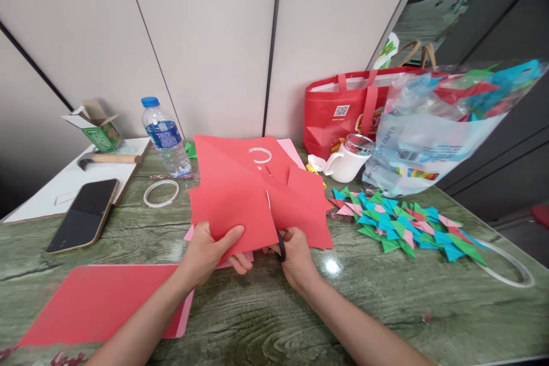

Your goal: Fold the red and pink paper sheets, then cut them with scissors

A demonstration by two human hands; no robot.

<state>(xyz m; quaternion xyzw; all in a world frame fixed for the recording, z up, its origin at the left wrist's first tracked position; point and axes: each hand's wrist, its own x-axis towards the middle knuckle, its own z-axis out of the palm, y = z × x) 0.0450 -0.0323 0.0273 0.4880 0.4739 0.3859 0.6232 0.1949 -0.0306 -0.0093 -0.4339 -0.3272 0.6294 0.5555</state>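
Note:
My left hand (214, 249) grips a large sheet of red paper (234, 206) by its near edge, thumb on top and fingers underneath. My right hand (295, 254) is closed on a pair of scissors (281, 246) with dark handles. One silvery blade shows above the red paper, at a cut running in from the near edge; the rest of the blades is hidden. More red paper lies beneath and to the right of the held sheet, with pink paper (289, 151) showing behind it.
At left are a red sheet (107, 303), a phone (86, 214), a hammer (109, 158), a water bottle (165, 137) and a white ring (161, 193). To the right stand a white mug (348, 160), a red bag (326, 117), a plastic bag (424, 148) and many-coloured folded paper pieces (398, 223).

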